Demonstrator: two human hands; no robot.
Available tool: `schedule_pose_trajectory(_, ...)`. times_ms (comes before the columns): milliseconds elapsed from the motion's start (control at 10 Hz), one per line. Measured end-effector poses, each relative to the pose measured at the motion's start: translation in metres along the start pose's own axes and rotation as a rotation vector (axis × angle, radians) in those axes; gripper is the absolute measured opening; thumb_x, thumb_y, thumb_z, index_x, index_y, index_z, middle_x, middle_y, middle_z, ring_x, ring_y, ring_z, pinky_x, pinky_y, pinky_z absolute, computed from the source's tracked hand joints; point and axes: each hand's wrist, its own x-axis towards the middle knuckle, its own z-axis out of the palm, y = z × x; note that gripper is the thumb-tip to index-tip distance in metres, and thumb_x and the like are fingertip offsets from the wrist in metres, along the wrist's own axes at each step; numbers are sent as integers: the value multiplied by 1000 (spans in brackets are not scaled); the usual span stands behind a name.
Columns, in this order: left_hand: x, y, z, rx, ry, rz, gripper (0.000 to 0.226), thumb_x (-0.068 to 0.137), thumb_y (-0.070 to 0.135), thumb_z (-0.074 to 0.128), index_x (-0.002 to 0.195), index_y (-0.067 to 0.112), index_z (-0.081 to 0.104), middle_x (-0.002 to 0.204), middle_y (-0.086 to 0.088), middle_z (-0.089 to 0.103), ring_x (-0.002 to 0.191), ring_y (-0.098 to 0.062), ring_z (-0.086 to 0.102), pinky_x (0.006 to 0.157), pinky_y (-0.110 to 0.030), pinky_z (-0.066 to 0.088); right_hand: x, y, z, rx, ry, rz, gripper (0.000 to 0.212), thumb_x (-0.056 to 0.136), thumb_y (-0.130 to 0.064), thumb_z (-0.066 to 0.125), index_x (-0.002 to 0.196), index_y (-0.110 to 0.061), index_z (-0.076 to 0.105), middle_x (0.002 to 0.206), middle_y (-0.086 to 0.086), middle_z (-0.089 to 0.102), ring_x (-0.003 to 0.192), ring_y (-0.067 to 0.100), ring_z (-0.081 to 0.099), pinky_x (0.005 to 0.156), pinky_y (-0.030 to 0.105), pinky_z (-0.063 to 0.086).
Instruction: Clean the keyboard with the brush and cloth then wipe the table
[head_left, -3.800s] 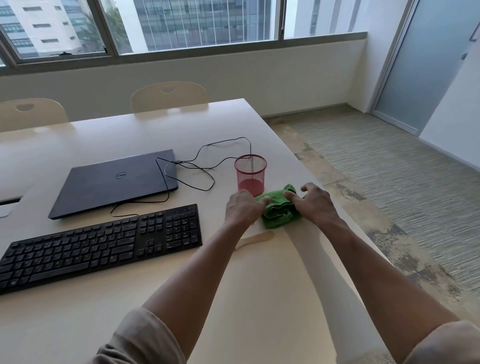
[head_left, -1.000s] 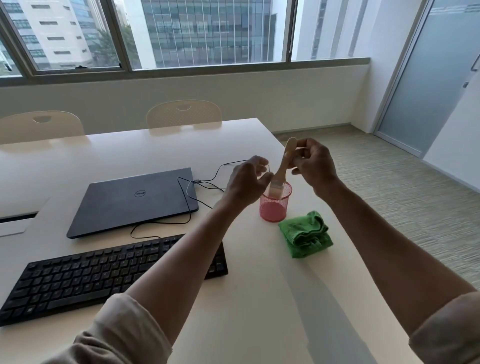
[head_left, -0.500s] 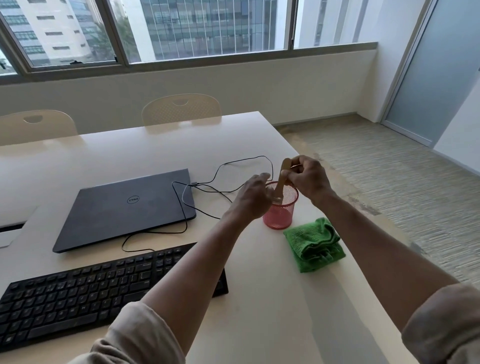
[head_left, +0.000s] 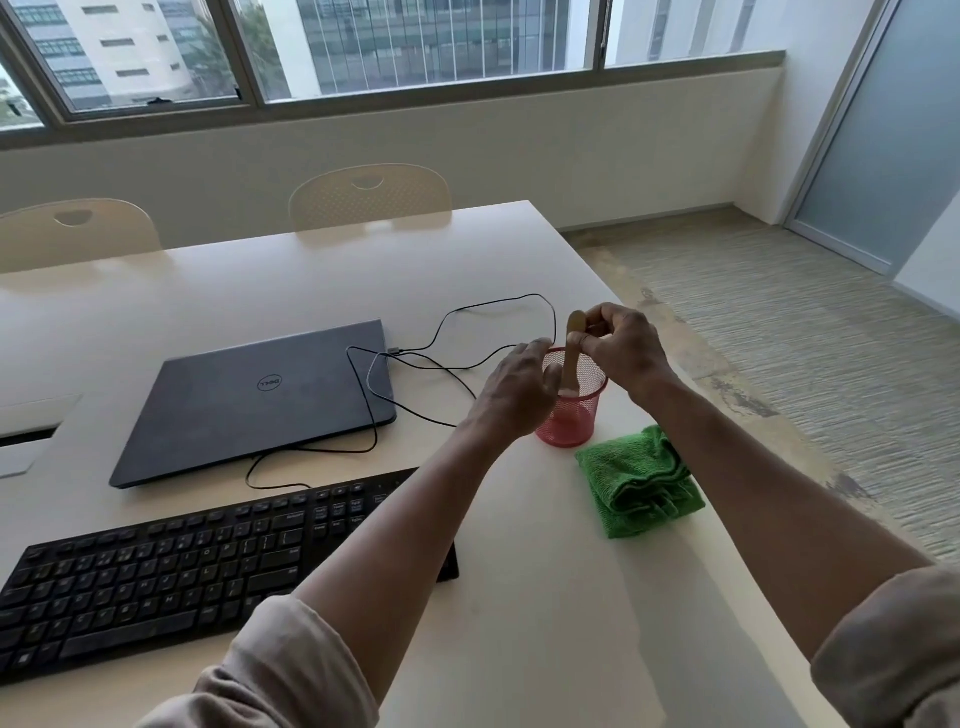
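From the head camera, a red mesh cup (head_left: 571, 410) stands on the pale worktop (head_left: 519, 649). A wooden brush (head_left: 573, 353) stands upright in the cup, bristles down, handle sticking up over the rim. The right hand (head_left: 626, 353) pinches the handle near its top, so its grip is closed on the brush. The left hand (head_left: 519, 389) is at the left side of the cup, fingers loosely bent by the rim; I cannot tell if it grips the cup. A folded green cloth (head_left: 641, 480) lies on the worktop just beside the cup, nearer the person. A black keyboard (head_left: 197, 566) lies to the left, partly under the left arm. Behind it sits a closed grey laptop (head_left: 260, 400) with a black cable (head_left: 467, 332) looping beside it.
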Motion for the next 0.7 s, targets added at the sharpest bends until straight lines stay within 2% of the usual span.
schedule_pose_trajectory(100,0,0,0,9,-7,-11,47,103,28,47,146,9,45,139,-14,54,131,-28,48,107,-35,36,2,3,2,20,-18,16,10,87,-24,78,92,-21,70,86,-6,69,87,16,64,76,28,47)
schedule_pose_trajectory(200,0,0,0,10,-9,-12,47,103,29,47,146,10,44,139,-14,54,131,-27,48,107,-34,36,4,7,6,33,-40,37,11,86,-26,79,85,-22,69,80,-8,65,81,17,62,76,39,56)
schedule_pose_trajectory(300,-1,-1,-2,7,-4,-24,49,104,31,45,148,10,42,142,-14,52,133,-27,47,108,-37,37,2,10,9,46,-111,66,17,85,-32,80,83,-24,65,79,-6,63,83,23,65,83,50,60)
schedule_pose_trajectory(400,-2,-2,-4,9,15,-36,51,104,32,44,149,10,40,145,-14,50,135,-27,46,111,-39,37,-1,8,9,70,-106,75,19,87,-37,78,92,-22,66,84,-4,64,89,26,67,83,48,60)
schedule_pose_trajectory(500,-10,-1,-7,7,51,-48,52,103,31,44,150,10,39,147,-13,48,137,-27,44,113,-39,36,-11,6,4,27,-29,36,29,92,-35,73,109,-13,68,99,-1,66,95,20,63,83,32,49)
schedule_pose_trajectory(600,-20,-4,-10,23,80,-47,52,104,31,44,150,10,38,149,-13,46,138,-28,43,112,-39,35,-22,-1,1,-19,62,-48,32,94,-32,70,116,-10,66,112,3,69,105,23,64,91,32,49)
schedule_pose_trajectory(700,-35,-6,-18,36,117,-59,52,104,32,43,151,11,37,152,-12,42,140,-27,41,113,-38,34,-37,-15,-2,-88,213,-210,30,96,-27,66,119,-8,65,122,10,68,115,29,61,98,37,46)
